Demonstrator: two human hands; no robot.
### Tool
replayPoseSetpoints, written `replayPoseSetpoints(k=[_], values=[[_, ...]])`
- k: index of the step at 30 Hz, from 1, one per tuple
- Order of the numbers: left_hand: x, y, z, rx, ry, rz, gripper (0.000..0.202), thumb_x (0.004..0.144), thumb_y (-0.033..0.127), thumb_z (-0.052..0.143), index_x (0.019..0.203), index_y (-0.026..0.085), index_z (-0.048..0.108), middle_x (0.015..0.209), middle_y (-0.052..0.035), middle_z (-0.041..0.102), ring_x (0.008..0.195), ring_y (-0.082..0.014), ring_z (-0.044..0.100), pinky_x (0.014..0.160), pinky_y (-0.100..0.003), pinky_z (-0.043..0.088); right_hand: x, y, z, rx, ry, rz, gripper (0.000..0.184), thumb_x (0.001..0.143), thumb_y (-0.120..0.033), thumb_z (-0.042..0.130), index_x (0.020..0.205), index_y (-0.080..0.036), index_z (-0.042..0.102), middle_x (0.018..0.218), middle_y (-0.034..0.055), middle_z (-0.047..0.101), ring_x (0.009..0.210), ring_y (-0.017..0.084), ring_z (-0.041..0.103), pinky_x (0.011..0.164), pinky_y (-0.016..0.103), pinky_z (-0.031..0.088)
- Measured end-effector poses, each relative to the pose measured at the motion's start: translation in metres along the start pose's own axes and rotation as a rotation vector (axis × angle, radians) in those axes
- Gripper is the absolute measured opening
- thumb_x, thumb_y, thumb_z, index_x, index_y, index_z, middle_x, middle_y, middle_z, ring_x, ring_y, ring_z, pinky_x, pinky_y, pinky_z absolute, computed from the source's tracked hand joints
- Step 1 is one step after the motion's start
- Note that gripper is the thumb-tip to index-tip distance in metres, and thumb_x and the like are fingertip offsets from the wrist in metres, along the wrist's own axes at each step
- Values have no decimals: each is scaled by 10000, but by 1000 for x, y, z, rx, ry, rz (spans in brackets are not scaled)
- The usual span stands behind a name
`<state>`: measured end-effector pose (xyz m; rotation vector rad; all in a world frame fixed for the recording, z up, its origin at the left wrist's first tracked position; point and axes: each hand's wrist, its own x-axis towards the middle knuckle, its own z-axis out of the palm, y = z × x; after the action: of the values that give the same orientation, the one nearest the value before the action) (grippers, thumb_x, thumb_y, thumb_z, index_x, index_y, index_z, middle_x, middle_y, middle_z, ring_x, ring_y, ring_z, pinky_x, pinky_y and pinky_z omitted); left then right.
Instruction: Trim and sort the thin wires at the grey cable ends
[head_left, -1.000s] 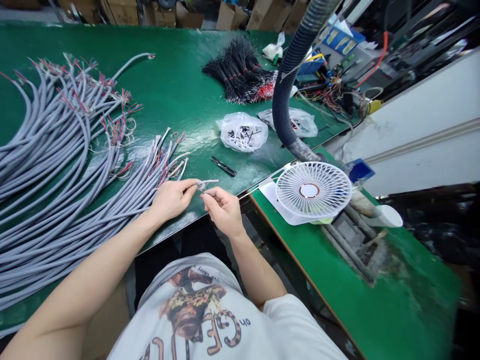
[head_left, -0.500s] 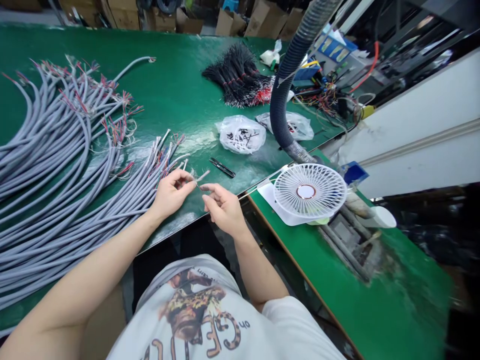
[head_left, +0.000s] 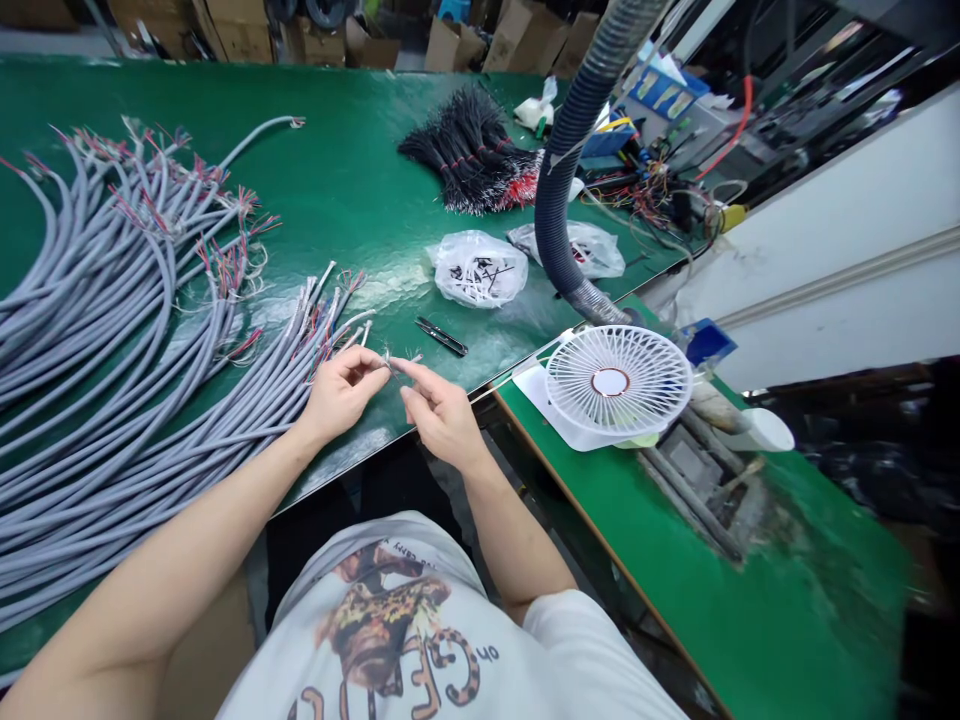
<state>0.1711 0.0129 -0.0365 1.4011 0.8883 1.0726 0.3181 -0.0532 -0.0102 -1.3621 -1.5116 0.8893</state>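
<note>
Leopard-print letters upside down on the white T-shirt [head_left: 382,630] at bottom centre, "GE" and small "oh" readable, remaining lettering unclear

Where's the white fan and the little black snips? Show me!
white fan [head_left: 618,381]: head view, on the middle of its round grille.
black snips [head_left: 441,336]: head view, on the middle of the tool.

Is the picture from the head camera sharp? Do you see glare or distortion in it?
In the head view, pale glare lies on the green mat beside the grey cables; the lower right green bench looks smeared and soft; the wide lens bends the edge of that bench; the left hand and right hand stay fairly sharp.
</note>
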Motion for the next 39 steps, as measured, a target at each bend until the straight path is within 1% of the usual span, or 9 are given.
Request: replayPoseSetpoints(k=[6,9,14,18,21,26,30,35,39], values=[[1,3,2,54,-23,101,102,710,188,611,627,160,559,658,15,518,604,-101,452,579,-235,356,3,6,8,68,130,33,377,856,-227,486,1188,-128,634,553,-46,498,466,68,425,503,211,409],[2,7,3,-7,-27,69,107,678,172,604,591,160,542,620,21,506,568,-92,429,549,-230,345,8,9,12,62,160,27,379,859,-240,479,1189,-140,635,536,-53,479,464,71,418,509,215,408],[3,13,2,-223,3,-125,129,649,235,662,630,150,567,612,23,538,444,-48,351,432,-209,257,11,6,11,22,108,1,409,864,-242,470,1233,-132,608,563,-41,487,473,79,423,509,221,400],[5,14,0,-296,-41,-203,144,654,246,694,686,146,595,491,52,490,392,-40,314,400,-193,198,3,0,2,-79,39,6,439,875,-236,457,1291,-148,568,578,-38,491,451,76,380,486,217,379],[6,13,-1,-310,-53,-202,132,673,238,692,696,145,601,462,63,460,388,-37,309,399,-186,194,-4,-4,-6,-143,0,-10,446,885,-228,445,1313,-157,551,614,-26,522,459,76,389,497,214,391],[7,15,0,-296,-57,-199,129,646,212,698,699,146,601,568,31,553,403,-31,333,394,-187,202,-7,-2,-10,-154,-5,-11,434,894,-217,424,1304,-168,559,677,-3,564,485,82,436,527,224,421],[5,19,0,-269,-68,-217,175,627,244,721,718,152,603,600,19,585,418,-41,352,404,-195,237,-6,1,-7,-126,-6,-3,424,894,-214,414,1285,-181,574,720,6,580,492,79,444,533,229,430],[5,15,0,-227,-96,-198,249,622,309,781,753,155,637,593,36,547,475,-55,401,458,-204,303,-7,2,-6,-64,9,-3,407,890,-223,428,1260,-162,588,664,-15,550,493,73,426,530,224,418],[4,11,-1,-211,-100,-171,259,651,359,776,763,152,667,596,29,545,491,-62,408,478,-213,321,-6,0,-7,-3,-19,8,413,880,-204,437,1260,-137,583,626,-28,513,499,75,432,536,224,421]])
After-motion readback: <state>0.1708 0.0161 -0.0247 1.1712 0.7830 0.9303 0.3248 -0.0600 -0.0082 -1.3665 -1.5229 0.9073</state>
